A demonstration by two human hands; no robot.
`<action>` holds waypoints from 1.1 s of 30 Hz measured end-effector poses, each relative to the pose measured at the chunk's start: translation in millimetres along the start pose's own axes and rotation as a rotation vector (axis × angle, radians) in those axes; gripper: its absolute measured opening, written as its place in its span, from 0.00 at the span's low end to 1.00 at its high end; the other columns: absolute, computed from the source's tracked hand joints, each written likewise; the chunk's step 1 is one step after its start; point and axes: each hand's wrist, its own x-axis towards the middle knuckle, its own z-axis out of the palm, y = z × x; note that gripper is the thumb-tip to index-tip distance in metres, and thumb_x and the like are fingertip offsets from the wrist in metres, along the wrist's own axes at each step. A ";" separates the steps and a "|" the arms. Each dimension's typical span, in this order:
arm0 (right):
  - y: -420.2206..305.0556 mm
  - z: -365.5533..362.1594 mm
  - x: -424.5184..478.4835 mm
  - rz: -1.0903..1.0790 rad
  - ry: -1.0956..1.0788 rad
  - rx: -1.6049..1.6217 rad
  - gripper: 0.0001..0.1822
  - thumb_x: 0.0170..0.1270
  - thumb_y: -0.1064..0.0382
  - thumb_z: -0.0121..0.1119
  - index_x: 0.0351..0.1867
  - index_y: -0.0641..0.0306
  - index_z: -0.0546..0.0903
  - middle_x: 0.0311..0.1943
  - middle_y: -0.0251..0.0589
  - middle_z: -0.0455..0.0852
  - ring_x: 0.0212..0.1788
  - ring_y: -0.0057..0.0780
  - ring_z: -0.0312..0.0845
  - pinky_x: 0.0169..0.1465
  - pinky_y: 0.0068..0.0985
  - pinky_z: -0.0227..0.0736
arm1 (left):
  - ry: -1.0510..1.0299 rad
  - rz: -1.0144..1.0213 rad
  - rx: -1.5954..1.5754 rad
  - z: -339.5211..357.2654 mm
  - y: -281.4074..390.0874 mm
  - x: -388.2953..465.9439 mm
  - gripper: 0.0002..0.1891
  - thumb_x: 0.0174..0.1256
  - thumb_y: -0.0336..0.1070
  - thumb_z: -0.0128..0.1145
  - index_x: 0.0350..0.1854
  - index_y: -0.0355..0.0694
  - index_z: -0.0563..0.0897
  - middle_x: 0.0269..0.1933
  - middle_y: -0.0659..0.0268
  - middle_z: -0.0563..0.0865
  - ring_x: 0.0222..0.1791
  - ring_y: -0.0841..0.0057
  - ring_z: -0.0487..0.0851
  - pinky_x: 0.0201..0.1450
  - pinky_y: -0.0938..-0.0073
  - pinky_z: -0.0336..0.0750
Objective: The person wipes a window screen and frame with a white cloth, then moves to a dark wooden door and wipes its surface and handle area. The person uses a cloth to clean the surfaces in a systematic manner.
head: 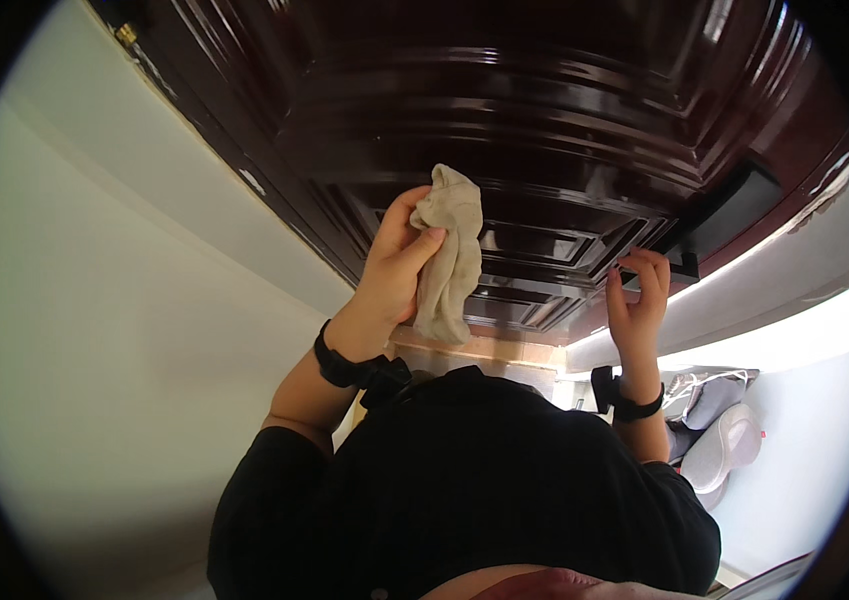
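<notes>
A crumpled, off-white cloth point(453, 255) hangs from my left hand point(392, 262), pinched between the thumb and the fingers. Its lower end dangles loose in front of a glossy dark red-brown panelled door point(424, 112). My right hand point(642, 289) is raised beside the black door handle point(724, 206), near its lower end. The fingers there are bent, with a gap between thumb and forefinger and nothing held in them. Whether the fingertips touch the handle cannot be made out.
On the left a pale wall point(116, 300) meets the door frame, with a brass-coloured hinge point(125, 34) high up. A grey cushion point(721, 450) and other items lie at the right, by a pale blue wall point(814, 427). Below the door runs a light brown threshold point(499, 348).
</notes>
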 end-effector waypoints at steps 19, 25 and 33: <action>-66.2 142.9 -64.5 1.168 -1.116 1.563 0.31 0.74 0.45 0.50 0.69 0.63 0.65 0.62 0.45 0.74 0.62 0.37 0.73 0.66 0.35 0.70 | -0.550 0.231 1.070 -87.3 -3.8 -32.8 0.07 0.55 0.24 0.59 0.34 0.38 0.86 0.63 0.58 0.76 0.64 0.59 0.73 0.65 0.63 0.71; -92.0 139.9 -63.2 0.865 -0.935 1.240 0.31 0.70 0.54 0.60 0.68 0.63 0.64 0.57 0.42 0.74 0.60 0.28 0.70 0.61 0.27 0.69 | -0.617 0.553 1.225 -89.2 -6.2 -38.9 0.11 0.57 0.27 0.59 0.43 0.38 0.87 0.63 0.57 0.76 0.65 0.57 0.72 0.65 0.62 0.71; -95.0 41.2 -3.3 0.289 -0.569 0.528 0.35 0.65 0.57 0.63 0.68 0.64 0.59 0.55 0.50 0.74 0.57 0.33 0.74 0.56 0.31 0.74 | -0.437 0.710 1.355 -94.0 15.0 -25.9 0.20 0.54 0.32 0.64 0.52 0.41 0.84 0.67 0.53 0.71 0.63 0.53 0.71 0.65 0.54 0.67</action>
